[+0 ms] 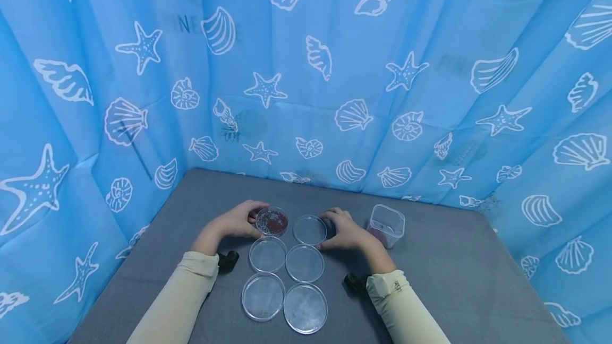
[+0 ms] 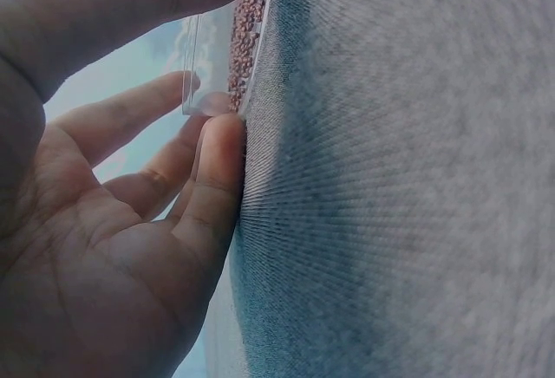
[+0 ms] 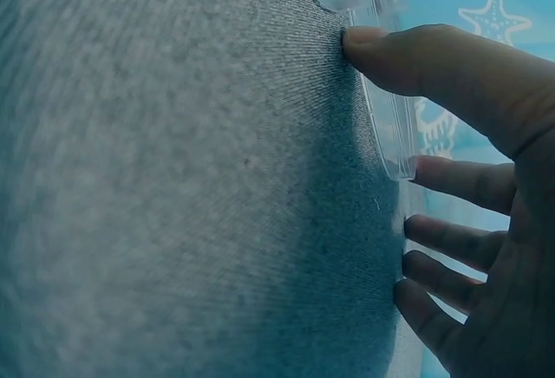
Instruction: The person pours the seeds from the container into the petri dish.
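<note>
On a grey table [image 1: 454, 291], in front of a blue shell-print curtain [image 1: 296, 57], two columns of round clear dishes, three in each. At the far end of the left column, the grain dish [image 1: 272, 222], with reddish-brown grains [image 2: 246, 48] inside; beside it, heading the right column, an empty dish [image 1: 309, 230]. Nearer, four more dishes [image 1: 305, 263]. Off to the right, a tub [image 1: 386, 227], with reddish contents too small to make out.

Around the grain dish, the left hand [image 1: 239, 221], holding the side between curled fingers and thumb. Around the empty dish, the right hand [image 1: 345, 231], with thumb and forefinger against the edge, other fingers spread; firmness of hold impossible to tell.

Seemingly steadying the far pair. Best, probably, to keep the grain dish level, squeezing lightly and low, sliding rather than tipping, to avoid scattering grains or knocking neighbouring rims.
</note>
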`<action>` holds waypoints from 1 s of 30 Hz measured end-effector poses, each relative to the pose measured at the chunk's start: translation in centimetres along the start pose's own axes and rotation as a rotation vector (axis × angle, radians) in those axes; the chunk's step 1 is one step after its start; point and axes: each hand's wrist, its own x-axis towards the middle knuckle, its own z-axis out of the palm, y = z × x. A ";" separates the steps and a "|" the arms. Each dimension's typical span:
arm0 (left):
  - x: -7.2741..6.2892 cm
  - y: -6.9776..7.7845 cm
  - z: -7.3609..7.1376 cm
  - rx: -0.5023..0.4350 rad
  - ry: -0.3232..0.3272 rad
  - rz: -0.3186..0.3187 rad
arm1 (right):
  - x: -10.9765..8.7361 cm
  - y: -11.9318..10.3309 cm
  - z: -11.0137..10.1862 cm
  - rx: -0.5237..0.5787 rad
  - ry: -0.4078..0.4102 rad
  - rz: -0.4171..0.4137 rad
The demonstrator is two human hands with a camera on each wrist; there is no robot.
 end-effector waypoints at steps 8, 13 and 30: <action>0.0 0.0 0.0 0.001 0.003 -0.002 | 0.2 0.0 0.0 -0.007 -0.005 -0.007; 0.0 0.1 0.0 -0.003 -0.001 0.000 | 0.4 -0.2 0.0 -0.020 -0.023 0.003; 0.0 0.1 0.0 -0.004 0.000 -0.010 | 0.5 -0.2 -0.3 -0.005 -0.015 0.015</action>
